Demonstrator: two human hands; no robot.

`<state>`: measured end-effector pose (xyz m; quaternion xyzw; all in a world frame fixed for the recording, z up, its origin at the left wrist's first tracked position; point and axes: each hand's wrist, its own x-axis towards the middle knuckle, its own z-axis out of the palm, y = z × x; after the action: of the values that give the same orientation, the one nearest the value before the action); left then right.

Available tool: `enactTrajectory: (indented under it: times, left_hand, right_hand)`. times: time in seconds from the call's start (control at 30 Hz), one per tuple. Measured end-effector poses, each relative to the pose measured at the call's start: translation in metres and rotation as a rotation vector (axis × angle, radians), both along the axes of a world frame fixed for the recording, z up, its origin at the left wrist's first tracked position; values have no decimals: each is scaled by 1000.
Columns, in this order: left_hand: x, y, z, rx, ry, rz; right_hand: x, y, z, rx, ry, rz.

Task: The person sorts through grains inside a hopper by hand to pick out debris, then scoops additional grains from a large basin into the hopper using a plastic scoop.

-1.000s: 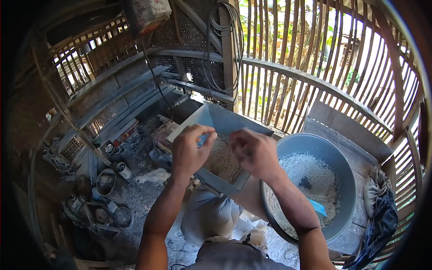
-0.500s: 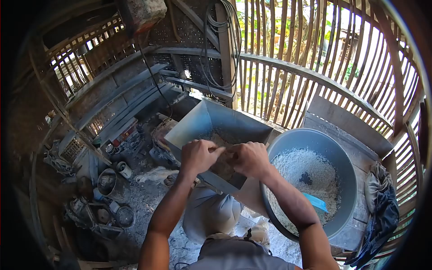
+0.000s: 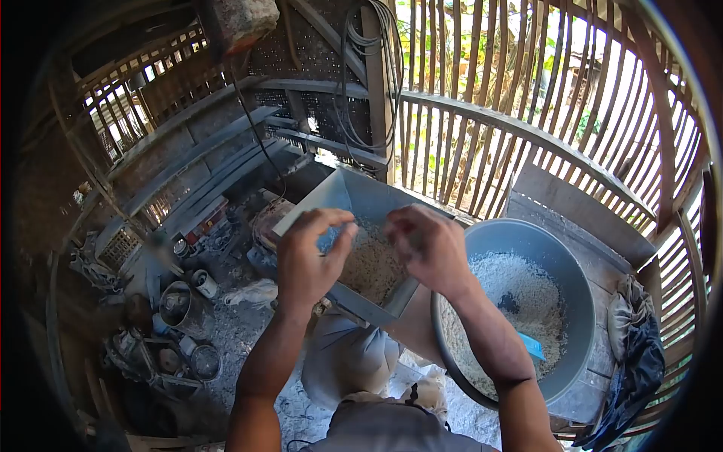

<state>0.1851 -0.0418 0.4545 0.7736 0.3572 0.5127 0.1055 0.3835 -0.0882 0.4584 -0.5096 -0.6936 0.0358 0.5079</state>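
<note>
Above a metal hopper-like box (image 3: pixel 312 207) with pale grains (image 3: pixel 369 264) in its bottom, both hands hang in the air. My left hand (image 3: pixel 309 252) is over the box's left side, thumb and fingers apart, with nothing seen in it. Over the right side is my right hand (image 3: pixel 433 252), its fingers loosely curved and apart, the fingertips blurred. No held thing shows there. Beside my right forearm stands a large grey basin (image 3: pixel 587 301) of white grains (image 3: pixel 520 279). A light blue scoop (image 3: pixel 532 346) is stuck in these grains, partly hidden by the forearm.
A pale sack (image 3: pixel 350 361) stands below the box, close to my body. Buckets (image 3: pixel 177 305) and dusty clutter lie on the floor at left. Dark cloth (image 3: pixel 640 369) hangs at right. A coiled cable (image 3: pixel 369 75) hangs on the wall beside the slatted wall (image 3: pixel 520 113).
My hands, close together with pinched fingers before, have moved apart and opened. More of the grain in the box now shows between them.
</note>
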Motion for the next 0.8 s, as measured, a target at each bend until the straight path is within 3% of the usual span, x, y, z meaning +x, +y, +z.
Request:
enactTrajectory:
  times: [0.07,0.1,0.13,0.2,0.27,0.3,0.4,0.43,0.47,0.53,0.57,0.67,0.8]
  left_hand:
    - [4,0,-11,-46,-158,45]
    - [12,12,-40,51,-17,8]
    - [9,8,-50,-95,454,161]
    - [10,9,-36,-296,65,-61]
    - [2,3,-10,-158,1,0]
    - [-1,3,-4,-86,-29,30]
    - [11,20,-42,34,125,40]
    - [11,16,-42,-332,570,199]
    - [10,12,-37,-406,345,87]
    - [12,15,-44,-259,184,55]
    - [11,14,-43,-141,145,3]
    - [21,-20,-16,-42,-60,-112]
    - [53,-82,13,109,-82,-512]
  right_hand:
    - [3,5,-9,-188,-184,-37]
    - [3,10,-21,-343,-353,-47]
    - [3,12,-29,-494,-525,-59]
    - [1,14,-25,-186,-283,-51]
    - [-2,2,-11,15,-185,-40]
    - [-3,-3,-1,-31,-69,-17]
    - [-7,12,-31,-162,-320,-14]
    - [-7,6,-23,-590,-430,-9]
    - [-6,9,-25,-358,-384,-1]
    - [2,11,-33,88,-305,12]
    - [12,8,-29,150,-319,14]
    - [48,-22,5,-32,-182,-63]
    - [107,-86,11,-316,-282,-155]
